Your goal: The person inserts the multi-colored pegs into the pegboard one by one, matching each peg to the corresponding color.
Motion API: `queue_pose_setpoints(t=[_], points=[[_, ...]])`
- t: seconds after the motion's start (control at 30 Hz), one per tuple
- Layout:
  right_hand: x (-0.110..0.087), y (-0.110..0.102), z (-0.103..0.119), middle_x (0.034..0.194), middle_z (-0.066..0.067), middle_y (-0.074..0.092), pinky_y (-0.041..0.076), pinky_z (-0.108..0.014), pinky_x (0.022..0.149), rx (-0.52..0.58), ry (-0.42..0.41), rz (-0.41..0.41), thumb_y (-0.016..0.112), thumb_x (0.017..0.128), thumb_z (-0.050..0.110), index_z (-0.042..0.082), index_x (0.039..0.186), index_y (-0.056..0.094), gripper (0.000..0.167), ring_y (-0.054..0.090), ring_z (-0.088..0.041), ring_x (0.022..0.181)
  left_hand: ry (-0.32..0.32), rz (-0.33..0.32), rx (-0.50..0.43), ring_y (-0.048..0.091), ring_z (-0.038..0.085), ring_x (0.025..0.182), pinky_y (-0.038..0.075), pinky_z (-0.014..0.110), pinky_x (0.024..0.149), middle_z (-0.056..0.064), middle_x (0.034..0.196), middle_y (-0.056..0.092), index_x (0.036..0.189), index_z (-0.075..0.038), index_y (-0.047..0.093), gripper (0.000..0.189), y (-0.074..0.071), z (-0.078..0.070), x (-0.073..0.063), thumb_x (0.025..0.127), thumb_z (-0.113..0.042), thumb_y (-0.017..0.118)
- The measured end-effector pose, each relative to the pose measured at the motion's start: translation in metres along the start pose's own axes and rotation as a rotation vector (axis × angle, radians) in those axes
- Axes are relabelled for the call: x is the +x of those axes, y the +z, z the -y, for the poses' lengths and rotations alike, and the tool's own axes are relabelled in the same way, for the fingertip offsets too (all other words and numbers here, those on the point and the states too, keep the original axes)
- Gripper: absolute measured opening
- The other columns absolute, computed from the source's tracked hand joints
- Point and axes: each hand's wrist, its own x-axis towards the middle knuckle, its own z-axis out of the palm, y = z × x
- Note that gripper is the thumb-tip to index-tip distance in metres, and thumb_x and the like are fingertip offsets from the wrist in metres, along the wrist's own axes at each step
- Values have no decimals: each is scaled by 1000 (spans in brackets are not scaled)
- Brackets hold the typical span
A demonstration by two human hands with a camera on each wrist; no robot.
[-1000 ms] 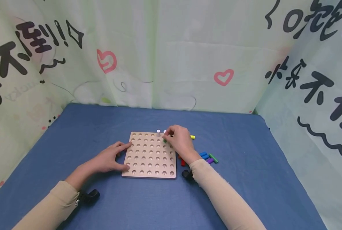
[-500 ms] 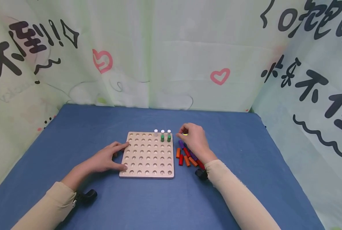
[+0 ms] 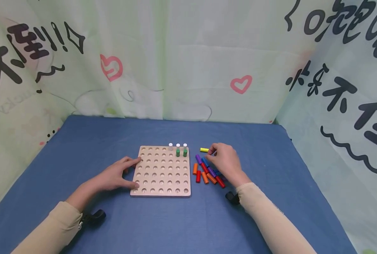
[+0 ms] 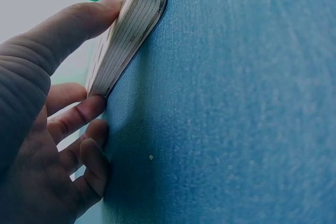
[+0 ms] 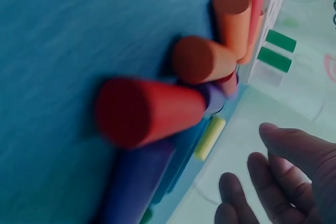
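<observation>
Right hand looks empty, fingers loose; a sloppy grab could scatter those pegs right of center. Left hand just braces the board, so slipping's possible.

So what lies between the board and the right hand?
Among others, the head view shows a yellow peg, a purple peg and a blue peg.

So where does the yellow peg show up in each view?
Head: the yellow peg lies right of the pegboard, by the fingertips of the right hand.
Left wrist: not in it.
Right wrist: yellow peg right of centre, below the middle.
Shared landmark: two green pegs, top left in left wrist, upper right in right wrist.
</observation>
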Motion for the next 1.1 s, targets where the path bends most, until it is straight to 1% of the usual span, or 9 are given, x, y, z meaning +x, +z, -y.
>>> queue_pose_setpoints(t=[0.1, 0.2, 0.3, 0.4, 0.5, 0.7, 0.87, 1.1], points=[[-4, -5, -7, 80, -4, 66, 42, -32, 57, -59, 34, 13, 81, 91, 23, 15, 86, 69, 15, 53, -19, 61, -5, 0, 0, 49, 23, 102, 40, 40, 85, 10, 130, 54, 159, -7, 40, 101, 0, -2, -1, 80, -49, 86], [-7, -10, -15, 78, -3, 66, 42, -33, 57, -117, 80, 27, 80, 91, 25, 16, 87, 70, 14, 55, -19, 63, -13, -1, 5, 49, 23, 102, 40, 40, 85, 10, 129, 54, 159, -7, 40, 100, 0, -2, -2, 80, -49, 86], [-9, -16, -22, 79, -3, 66, 44, -34, 59, -160, 129, 53, 78, 91, 25, 15, 86, 71, 14, 57, -19, 66, -17, -2, 11, 49, 23, 103, 40, 40, 86, 10, 130, 54, 159, -8, 41, 100, 0, -3, -1, 80, -50, 86], [-12, -22, -28, 82, -4, 68, 46, -35, 60, -185, 158, 90, 76, 91, 22, 12, 89, 72, 11, 59, -20, 69, -18, -4, 16, 49, 23, 103, 40, 40, 86, 10, 129, 54, 159, -8, 41, 100, 1, -3, -1, 80, -50, 86], [-15, -26, -32, 86, -5, 69, 49, -36, 63, -195, 178, 133, 75, 90, 19, 10, 94, 74, 9, 60, -21, 72, -16, -9, 17, 49, 23, 103, 39, 40, 85, 10, 128, 54, 159, -8, 41, 100, 1, -2, -1, 80, -49, 86], [-21, -28, -36, 88, -6, 69, 49, -38, 65, -211, 216, 206, 76, 88, 16, 8, 100, 74, 15, 60, -22, 76, -12, -16, 16, 49, 23, 102, 40, 40, 86, 9, 127, 55, 158, -8, 42, 99, 1, -1, -2, 80, -47, 87], [-23, -27, -40, 91, -8, 70, 51, -39, 66, -203, 220, 217, 76, 87, 13, 6, 102, 75, 16, 61, -22, 76, -8, -13, 15, 49, 23, 103, 40, 40, 86, 10, 130, 55, 159, -8, 42, 99, 3, 0, -1, 80, -48, 86], [-17, -23, -44, 92, -9, 72, 52, -36, 68, -119, 211, 216, 72, 88, 6, 3, 97, 78, 11, 63, -21, 77, -8, -15, 17, 50, 23, 103, 42, 41, 86, 11, 132, 54, 159, -7, 42, 98, 3, 0, -1, 81, -48, 85]])
